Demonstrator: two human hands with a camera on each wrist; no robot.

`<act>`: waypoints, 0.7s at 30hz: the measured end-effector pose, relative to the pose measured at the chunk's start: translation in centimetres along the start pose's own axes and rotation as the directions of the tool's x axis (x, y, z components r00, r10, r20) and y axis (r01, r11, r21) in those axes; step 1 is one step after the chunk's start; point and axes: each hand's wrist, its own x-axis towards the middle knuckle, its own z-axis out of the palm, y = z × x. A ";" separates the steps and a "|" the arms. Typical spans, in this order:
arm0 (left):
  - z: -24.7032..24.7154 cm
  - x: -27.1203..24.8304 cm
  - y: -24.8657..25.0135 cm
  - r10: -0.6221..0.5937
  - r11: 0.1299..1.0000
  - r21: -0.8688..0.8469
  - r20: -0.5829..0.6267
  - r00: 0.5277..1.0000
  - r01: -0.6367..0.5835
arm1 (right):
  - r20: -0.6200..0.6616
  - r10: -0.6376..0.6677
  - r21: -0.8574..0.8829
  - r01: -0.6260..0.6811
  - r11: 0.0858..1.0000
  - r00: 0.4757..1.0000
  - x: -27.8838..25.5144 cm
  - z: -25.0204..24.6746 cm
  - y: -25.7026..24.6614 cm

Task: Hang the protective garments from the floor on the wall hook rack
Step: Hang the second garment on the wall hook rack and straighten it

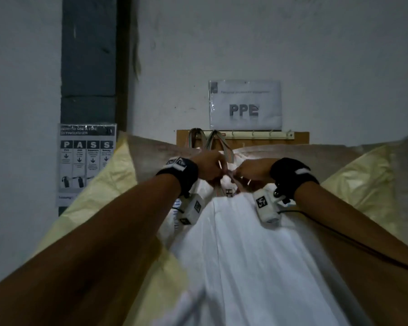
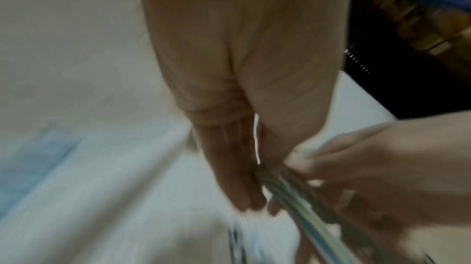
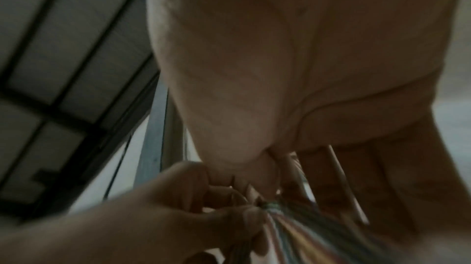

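A pale painted wall point(image 1: 316, 43) fills the upper half of the head view, with a dark vertical column point(image 1: 90, 60) at upper left. Across the lower half, a white garment point(image 1: 245, 255) spreads from the bottom edge up to the middle of the frame, flanked on both sides by a yellow garment point(image 1: 368, 182) whose folds reach the left and right edges. Two bare forearms rise from the lower corners and meet at centre, each wearing a black wrist strap with a white camera box.

At centre frame, just below the rack, the left hand point(image 1: 210, 165) and the right hand point(image 1: 250, 170) come together, fingers curled, both pinching a striped multicoloured strap point(image 1: 212, 142) at the top of the white garment. The left wrist view, blurred, shows the left hand point(image 2: 237, 157) with fingers closed beside the striped strap point(image 2: 293, 193) at lower centre, the right hand point(image 2: 382, 167) entering from the right. The right wrist view shows the right hand point(image 3: 293, 67) above and the left hand point(image 3: 178, 208) at lower left, both gripping the bunched strap point(image 3: 282, 222).

Strap loops rise to the left end of the wall hook rack point(image 1: 252, 135), a pale bar with small hooks on a brown board, upper centre. Whether a loop sits on a hook cannot be told. A laminated "PPE" sign point(image 1: 245, 104) hangs just above the rack; a fire extinguisher poster point(image 1: 86, 161) sits at middle left.
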 end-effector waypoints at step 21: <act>-7.4 0.3 2.9 -0.182 0.983 0.008 0.139 0.973 0.182 | -0.676 -0.343 -0.360 0.113 0.926 0.652 6.9 -6.0 -3.1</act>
